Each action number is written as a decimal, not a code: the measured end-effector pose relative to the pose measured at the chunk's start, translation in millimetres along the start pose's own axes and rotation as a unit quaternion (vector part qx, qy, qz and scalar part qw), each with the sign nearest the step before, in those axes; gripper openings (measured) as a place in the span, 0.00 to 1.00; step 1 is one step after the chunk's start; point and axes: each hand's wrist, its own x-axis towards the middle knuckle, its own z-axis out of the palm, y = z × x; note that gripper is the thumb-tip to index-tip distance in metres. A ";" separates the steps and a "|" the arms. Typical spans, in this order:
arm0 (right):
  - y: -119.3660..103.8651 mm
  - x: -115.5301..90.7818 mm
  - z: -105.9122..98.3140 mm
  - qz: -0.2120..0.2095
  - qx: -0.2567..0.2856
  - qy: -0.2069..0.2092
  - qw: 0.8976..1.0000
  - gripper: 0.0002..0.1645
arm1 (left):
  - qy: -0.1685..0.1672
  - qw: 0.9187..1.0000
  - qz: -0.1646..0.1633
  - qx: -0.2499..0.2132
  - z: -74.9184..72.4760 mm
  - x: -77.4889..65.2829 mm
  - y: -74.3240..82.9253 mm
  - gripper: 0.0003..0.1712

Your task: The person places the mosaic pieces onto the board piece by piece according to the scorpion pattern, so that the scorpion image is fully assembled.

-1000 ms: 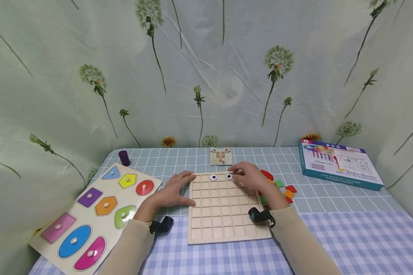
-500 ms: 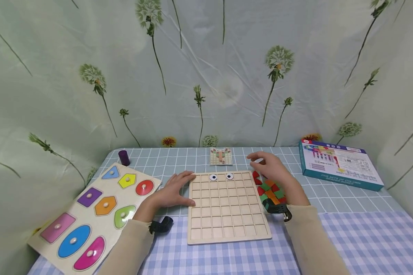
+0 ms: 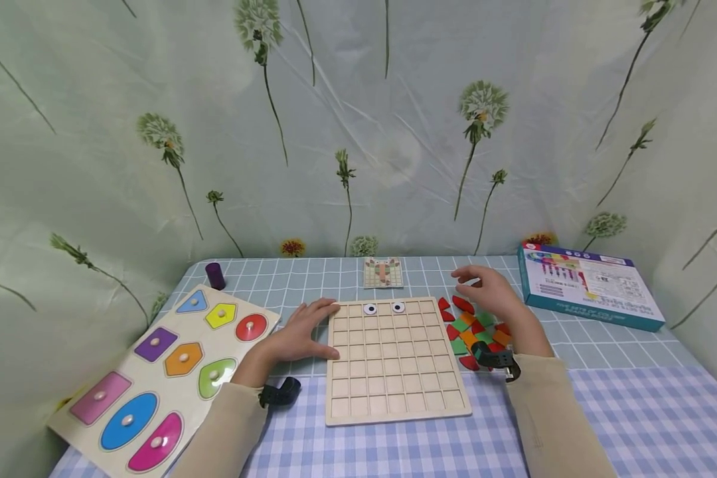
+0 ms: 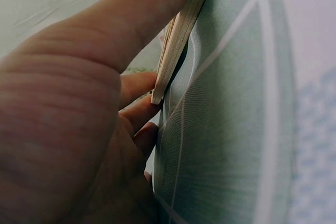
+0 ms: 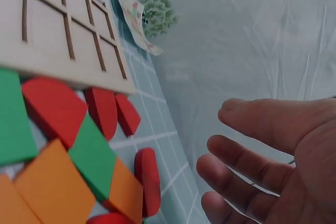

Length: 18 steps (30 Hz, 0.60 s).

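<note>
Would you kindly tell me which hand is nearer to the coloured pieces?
Right: the right hand is raised beside the pieces; the left hand touches the left edge of the board.

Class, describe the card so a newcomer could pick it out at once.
On the table, find the wooden grid board. Just beyond its far edge, about midway along, is the card. Unlike the board, it is far smaller and printed with a coloured picture.

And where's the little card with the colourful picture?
In the head view, the small square card with the colourful picture is near the far edge of the cloth-covered table, just beyond the pale wooden grid board and left of the right hand.
</note>
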 end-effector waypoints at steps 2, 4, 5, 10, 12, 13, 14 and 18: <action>3.4 0.2 -0.4 0.004 -0.001 -0.005 1.000 0.24 | 0.000 1.000 -0.001 0.000 0.1 0.6 -0.1 0.56; 6.2 0.2 -0.4 0.006 -0.003 -0.014 1.000 0.24 | -0.001 1.000 -0.002 0.000 0.5 0.8 -0.3 0.56; 7.7 0.5 -0.1 0.007 -0.003 -0.019 1.000 0.25 | -0.001 1.000 -0.003 0.000 0.7 0.8 -0.5 0.56; 15.2 1.6 2.2 0.019 -0.004 -0.040 0.999 0.25 | 0.000 1.000 0.002 0.000 1.1 0.8 -0.1 0.56; 17.6 1.9 3.9 0.026 -0.003 -0.045 0.999 0.24 | 0.001 1.000 0.003 -0.002 0.8 0.7 0.3 0.56; 18.7 2.2 4.9 0.028 -0.004 -0.047 0.999 0.24 | 0.000 1.000 0.003 -0.002 0.7 0.6 0.4 0.56; 19.5 2.3 5.9 0.030 -0.003 -0.048 0.998 0.24 | 0.001 1.000 0.002 -0.002 0.7 0.5 0.5 0.56; 22.4 4.1 9.9 0.030 -0.007 -0.045 0.998 0.23 | 0.001 1.000 0.000 -0.002 0.4 0.3 1.1 0.56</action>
